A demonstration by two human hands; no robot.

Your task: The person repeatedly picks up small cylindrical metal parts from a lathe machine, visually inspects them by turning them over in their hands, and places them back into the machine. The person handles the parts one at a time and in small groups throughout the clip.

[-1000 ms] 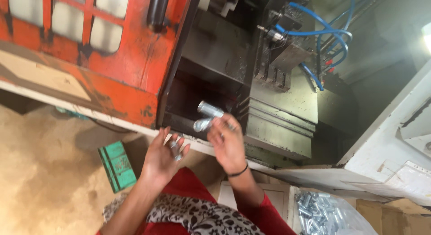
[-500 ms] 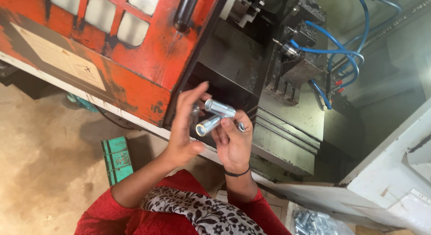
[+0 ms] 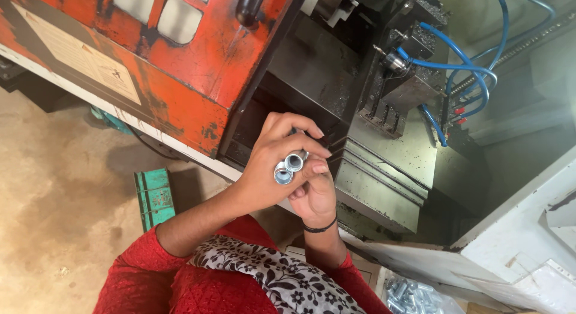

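Note:
Two short shiny metal tubes [image 3: 288, 166] point their open ends at the camera, side by side. My left hand [image 3: 270, 164] wraps over them from the left, fingers curled around their tops. My right hand [image 3: 313, 197], with a black band on the wrist, sits just below and behind, its fingers touching the tubes from the right. Both hands are held in front of the open machine [image 3: 360, 110]. My sleeves are red and a black-and-white patterned scarf [image 3: 270, 278] lies across my chest.
The machine's red sliding door [image 3: 150, 56] with windows and a black handle is at the upper left. Blue hoses [image 3: 462, 68] run to the tool block inside. A green crate [image 3: 155, 197] stands on the concrete floor. A bag of metal parts [image 3: 414, 296] lies at bottom right.
My hands have drawn together around the two tubes, which have turned end-on to the camera. The view has shifted slightly and moved closer.

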